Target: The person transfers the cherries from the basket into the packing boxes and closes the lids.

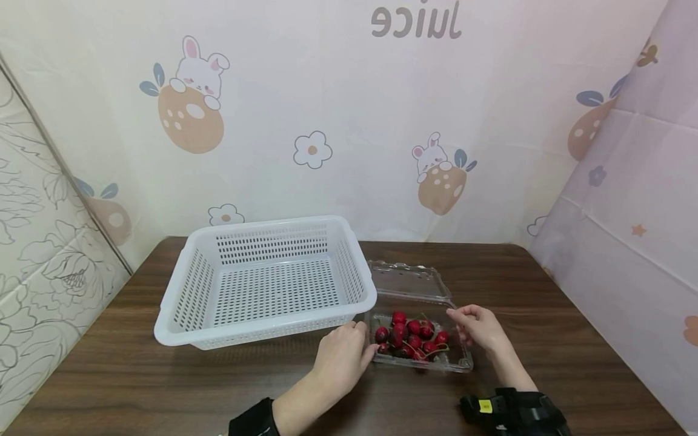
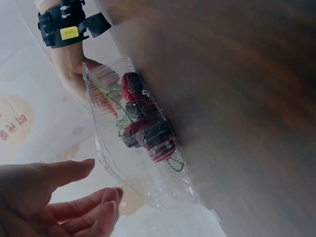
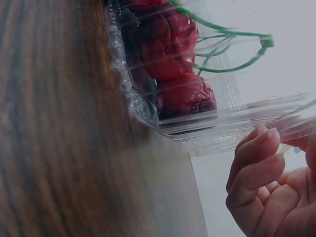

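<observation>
A clear plastic clamshell box [image 1: 455, 365] stands on the table with its lid [image 1: 406, 281] folded back. Several red cherries [image 1: 400, 331] with green stems lie inside. At the box's right side, my right hand [image 1: 480, 327] pinches the rim between thumb and curled fingers [image 3: 254, 158]. My left hand [image 1: 340, 357] is by the box's left front corner. In the left wrist view, its thumb and fingers [image 2: 89, 212] are parted, with a gap between them and nothing gripped; whether a fingertip touches the box, I cannot tell.
A large white perforated basket [image 1: 278, 290] stands to the left, its right end close to the box. The brown wooden table [image 1: 545, 339] reaches back to a printed curtain [image 1: 349, 109]. Black straps [image 1: 515, 412] are on both wrists.
</observation>
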{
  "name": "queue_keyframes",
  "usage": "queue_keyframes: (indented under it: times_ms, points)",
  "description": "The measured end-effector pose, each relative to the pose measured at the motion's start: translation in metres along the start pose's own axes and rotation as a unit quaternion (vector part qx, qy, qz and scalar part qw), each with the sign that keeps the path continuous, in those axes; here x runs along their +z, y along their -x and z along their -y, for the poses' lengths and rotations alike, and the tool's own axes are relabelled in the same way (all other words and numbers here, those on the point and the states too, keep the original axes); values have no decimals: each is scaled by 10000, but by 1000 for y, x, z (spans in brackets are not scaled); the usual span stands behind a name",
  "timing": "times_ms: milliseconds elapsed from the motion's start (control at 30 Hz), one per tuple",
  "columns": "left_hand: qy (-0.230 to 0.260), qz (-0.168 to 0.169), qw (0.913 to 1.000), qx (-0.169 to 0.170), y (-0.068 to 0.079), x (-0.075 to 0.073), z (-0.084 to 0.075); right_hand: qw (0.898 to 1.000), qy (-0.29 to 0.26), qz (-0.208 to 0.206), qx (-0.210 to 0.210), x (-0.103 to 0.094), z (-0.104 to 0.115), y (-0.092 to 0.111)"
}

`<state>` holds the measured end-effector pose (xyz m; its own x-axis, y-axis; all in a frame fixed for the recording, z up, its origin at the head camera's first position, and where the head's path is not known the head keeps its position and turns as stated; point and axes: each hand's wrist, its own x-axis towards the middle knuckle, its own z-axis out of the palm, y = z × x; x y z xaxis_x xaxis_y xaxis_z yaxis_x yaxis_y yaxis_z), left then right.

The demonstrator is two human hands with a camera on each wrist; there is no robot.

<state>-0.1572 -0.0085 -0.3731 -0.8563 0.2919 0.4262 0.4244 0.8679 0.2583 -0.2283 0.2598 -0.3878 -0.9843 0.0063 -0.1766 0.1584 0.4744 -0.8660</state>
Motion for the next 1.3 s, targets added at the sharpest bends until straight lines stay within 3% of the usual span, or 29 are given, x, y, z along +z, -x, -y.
queue_keyframes:
  times_ms: [200,400,833,1067,1300]
  points:
    - [-80,384,9991,-140,-3,1,0,9999,46,120,85,-5,0,1]
    - [262,598,9974,-296,-7,0,-2,9995,166,252,19,-8,1,1]
    - [657,747,9927,-681,-13,6,0,9979,286,576,-101,-18,-1,2]
    - [781,642,9919,-765,-13,10,-1,9953,385,862,-219,-24,-4,3]
    - [1118,721,9864,-960,-13,10,-2,9918,454,1158,-299,-27,-5,3]
